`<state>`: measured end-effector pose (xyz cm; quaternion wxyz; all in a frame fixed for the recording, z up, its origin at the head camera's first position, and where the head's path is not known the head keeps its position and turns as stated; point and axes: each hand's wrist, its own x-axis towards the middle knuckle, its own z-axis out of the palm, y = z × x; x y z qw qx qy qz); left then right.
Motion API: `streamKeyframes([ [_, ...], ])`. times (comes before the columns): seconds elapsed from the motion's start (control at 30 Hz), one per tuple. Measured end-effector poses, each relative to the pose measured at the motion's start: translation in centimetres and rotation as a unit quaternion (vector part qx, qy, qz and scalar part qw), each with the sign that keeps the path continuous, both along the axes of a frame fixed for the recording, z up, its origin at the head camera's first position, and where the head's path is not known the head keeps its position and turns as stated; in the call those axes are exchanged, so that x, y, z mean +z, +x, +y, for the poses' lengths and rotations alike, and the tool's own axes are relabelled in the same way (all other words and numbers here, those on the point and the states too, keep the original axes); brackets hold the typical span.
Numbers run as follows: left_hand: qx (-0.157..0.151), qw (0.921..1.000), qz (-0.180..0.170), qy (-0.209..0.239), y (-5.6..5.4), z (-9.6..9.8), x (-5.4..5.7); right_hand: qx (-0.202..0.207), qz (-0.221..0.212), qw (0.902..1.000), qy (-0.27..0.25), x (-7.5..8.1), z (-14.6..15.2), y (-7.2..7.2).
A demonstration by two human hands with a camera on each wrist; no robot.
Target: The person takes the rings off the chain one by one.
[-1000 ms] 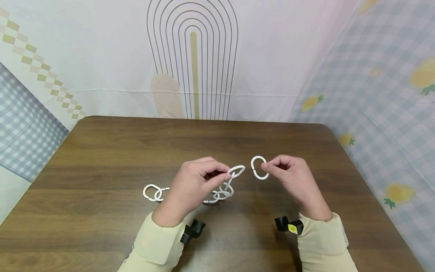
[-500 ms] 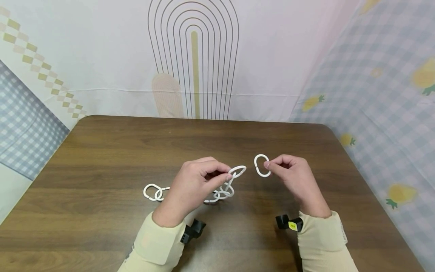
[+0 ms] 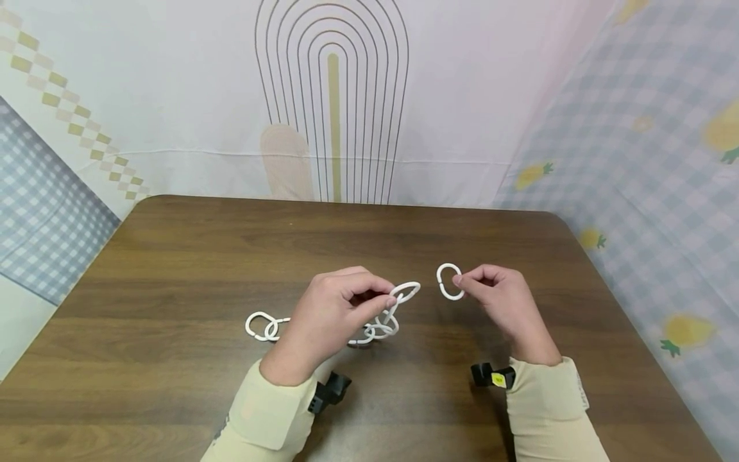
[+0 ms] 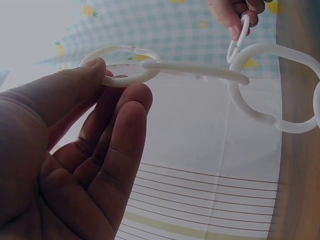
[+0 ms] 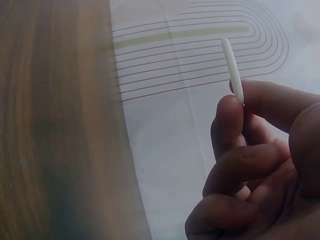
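Note:
Between thumb and fingertips, my left hand [image 3: 331,314] pinches the white plastic end link [image 4: 120,80] of a chain. From that link the chain [image 3: 385,327] hangs down to the table, and its middle is hidden behind the hand. Its other end [image 3: 261,326] lies left of the wrist. My right hand [image 3: 502,295] pinches a separate white oval link [image 3: 441,280] by its right side. This loose link is upright, with a small gap in its left side, and stands apart from the chain. In the right wrist view the loose link [image 5: 231,67] appears edge-on.
A brown wooden table [image 3: 369,244] with rounded far corners lies under both hands. Behind it hangs a white patterned cloth [image 3: 462,109], with a checked cloth [image 3: 646,212] on the right. Black wrist cameras sit at both cuffs.
My right hand has drawn slightly to the right with the loose link, widening the gap to the chain. The left hand keeps its pinch and has hardly moved.

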<state>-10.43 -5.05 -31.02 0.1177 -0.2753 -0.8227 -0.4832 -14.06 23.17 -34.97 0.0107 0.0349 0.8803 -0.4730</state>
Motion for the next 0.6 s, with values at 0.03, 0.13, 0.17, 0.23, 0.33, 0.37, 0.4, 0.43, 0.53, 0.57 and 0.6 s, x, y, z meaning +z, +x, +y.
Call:
streamKeyframes([
  [0.03,-0.001,1.0000,0.000,0.000,0.0,0.0,0.0,0.000,-0.001,1.0000,0.000,-0.1,0.1,0.0],
  [0.13,-0.003,1.0000,0.001,-0.001,0.1,0.1,-0.1,-0.003,-0.005,1.0000,0.000,-0.6,0.3,-0.2],
  [0.17,-0.004,1.0000,0.001,0.000,0.1,0.1,-0.1,-0.004,-0.006,1.0000,0.000,-0.7,0.3,-0.2],
  [0.23,-0.003,1.0000,0.001,0.001,0.1,0.1,-0.1,-0.006,-0.008,1.0000,-0.001,-1.0,0.5,-0.3],
  [0.33,-0.003,1.0000,0.000,0.003,0.1,0.1,-0.2,-0.008,-0.010,0.9999,-0.001,-1.4,0.7,-0.5],
  [0.37,-0.004,1.0000,0.000,0.003,0.1,0.1,-0.3,-0.009,-0.011,0.9999,-0.002,-1.6,0.7,-0.5],
  [0.4,-0.004,1.0000,0.000,0.004,0.1,0.0,-0.4,-0.010,-0.013,0.9999,-0.003,-1.7,0.8,-0.6],
  [0.43,-0.004,1.0000,0.000,0.003,0.1,0.0,-0.4,-0.011,-0.014,0.9998,-0.004,-1.8,0.8,-0.7],
  [0.53,-0.003,1.0000,0.001,0.003,0.1,0.0,-0.4,-0.014,-0.016,0.9998,-0.001,-2.1,1.0,-0.9],
  [0.57,-0.003,1.0000,0.002,0.002,0.1,0.0,-0.4,-0.016,-0.017,0.9997,-0.001,-2.2,1.0,-0.9],
  [0.6,-0.002,1.0000,0.003,0.002,0.1,0.0,-0.4,-0.018,-0.018,0.9997,-0.001,-2.2,1.1,-1.0],
])
